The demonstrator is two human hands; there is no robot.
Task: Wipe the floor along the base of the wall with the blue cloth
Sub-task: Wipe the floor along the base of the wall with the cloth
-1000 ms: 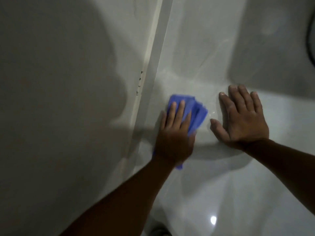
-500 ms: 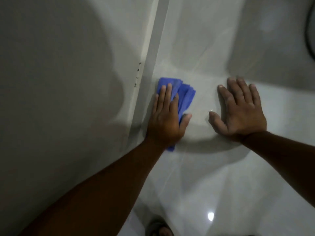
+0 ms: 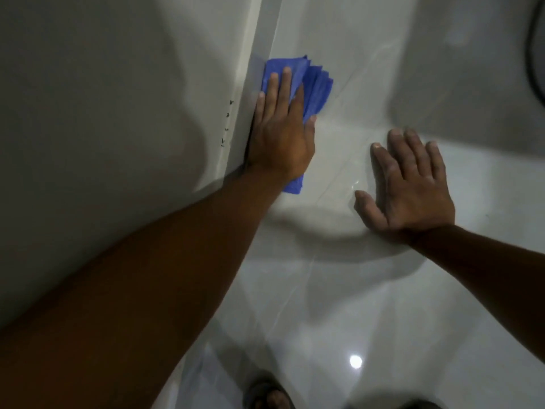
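A folded blue cloth (image 3: 315, 87) lies flat on the glossy white tile floor (image 3: 339, 290), its left edge against the pale skirting strip (image 3: 253, 54) at the base of the grey wall (image 3: 103, 98). My left hand (image 3: 280, 137) presses down on the cloth, fingers pointing away from me, its outer edge touching the skirting. The cloth sticks out beyond the fingertips and below the wrist. My right hand (image 3: 410, 184) rests palm down on the bare floor to the right, fingers spread, holding nothing.
Small dark marks (image 3: 227, 119) dot the wall just left of the skirting. A dark curved object (image 3: 535, 54) shows at the top right edge. My foot in a sandal (image 3: 265, 394) stands at the bottom edge.
My left hand has slid the blue cloth forward along the floor and leftwards, up against the skirting. My right hand has stayed planted on the floor.
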